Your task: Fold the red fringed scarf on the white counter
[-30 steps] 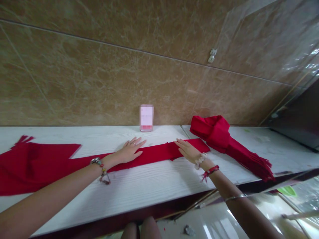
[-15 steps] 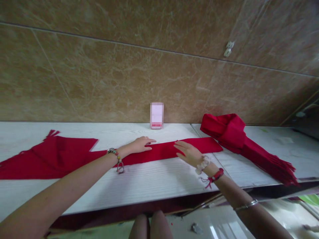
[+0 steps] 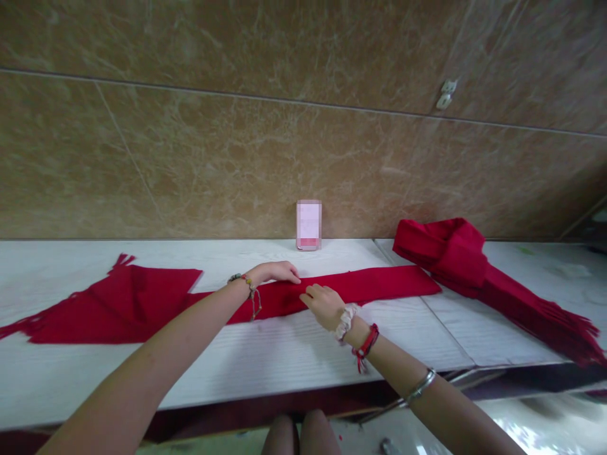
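Note:
A long red scarf (image 3: 379, 284) with fringed ends lies across the white tabletop, folded into a narrow band in the middle and fanned out at the left. My left hand (image 3: 279, 272) is at the band's far edge, fingers curled down and closed on the cloth. Close by on the right, my right hand (image 3: 325, 304) has its fingers bent in and pinching the near side of the band. Its fingertips are partly hidden. Farther right, the red cloth is looped into a thick knot (image 3: 455, 256) with a fringed tail; whether it joins the band cannot be seen.
A phone (image 3: 308, 226) with a blurred screen leans against the brown marbled wall (image 3: 227, 158) behind the white tabletop (image 3: 265, 360). White hooks (image 3: 446, 93) are fixed to the wall. My knees are below the table's front edge.
My right hand has moved left along the band, towards my left hand. The fingers of both hands, stretched out before, are now curled on the scarf. The view has shifted slightly.

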`<state>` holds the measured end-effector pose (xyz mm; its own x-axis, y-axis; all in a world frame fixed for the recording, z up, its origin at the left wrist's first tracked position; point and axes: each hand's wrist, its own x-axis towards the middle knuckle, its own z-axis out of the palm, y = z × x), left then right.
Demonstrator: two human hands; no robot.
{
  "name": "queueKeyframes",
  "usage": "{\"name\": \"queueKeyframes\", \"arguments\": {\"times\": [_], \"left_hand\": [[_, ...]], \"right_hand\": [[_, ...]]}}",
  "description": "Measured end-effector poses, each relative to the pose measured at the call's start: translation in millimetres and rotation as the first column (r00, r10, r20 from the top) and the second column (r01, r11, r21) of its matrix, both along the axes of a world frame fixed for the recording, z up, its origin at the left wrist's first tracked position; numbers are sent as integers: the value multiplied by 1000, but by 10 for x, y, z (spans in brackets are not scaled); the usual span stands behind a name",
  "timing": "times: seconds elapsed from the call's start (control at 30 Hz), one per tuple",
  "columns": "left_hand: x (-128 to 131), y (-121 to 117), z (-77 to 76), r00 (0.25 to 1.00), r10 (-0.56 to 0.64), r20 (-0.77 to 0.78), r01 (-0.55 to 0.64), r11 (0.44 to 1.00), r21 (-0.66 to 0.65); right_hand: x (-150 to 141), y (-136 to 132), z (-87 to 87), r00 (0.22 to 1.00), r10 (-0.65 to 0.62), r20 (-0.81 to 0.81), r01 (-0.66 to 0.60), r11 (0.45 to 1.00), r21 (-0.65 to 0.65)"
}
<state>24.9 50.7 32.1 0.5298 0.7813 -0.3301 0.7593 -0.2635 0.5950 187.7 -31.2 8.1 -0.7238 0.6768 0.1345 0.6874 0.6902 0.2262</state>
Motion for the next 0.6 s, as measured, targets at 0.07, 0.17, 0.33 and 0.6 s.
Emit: {"name": "queueKeyframes", "arguments": {"times": [0.07, 0.17, 0.33, 0.6], "left_hand": [[-13, -1, -3, 1000, 6, 30, -5, 1000, -26], [-22, 13, -14, 997, 29, 71, -24, 998, -61], [-33, 25, -15, 987, 74, 143, -58, 992, -115], [60, 81, 184, 864, 266, 428, -114, 931, -347]], "right_hand": [[-13, -23, -3, 1000, -8, -2, 9, 999, 39], [-31, -32, 10, 1000, 16, -6, -15, 993, 114], [-53, 15, 6, 998, 58, -32, -51, 980, 193], [89, -38, 261, 996, -50, -74, 59, 990, 131]]}}
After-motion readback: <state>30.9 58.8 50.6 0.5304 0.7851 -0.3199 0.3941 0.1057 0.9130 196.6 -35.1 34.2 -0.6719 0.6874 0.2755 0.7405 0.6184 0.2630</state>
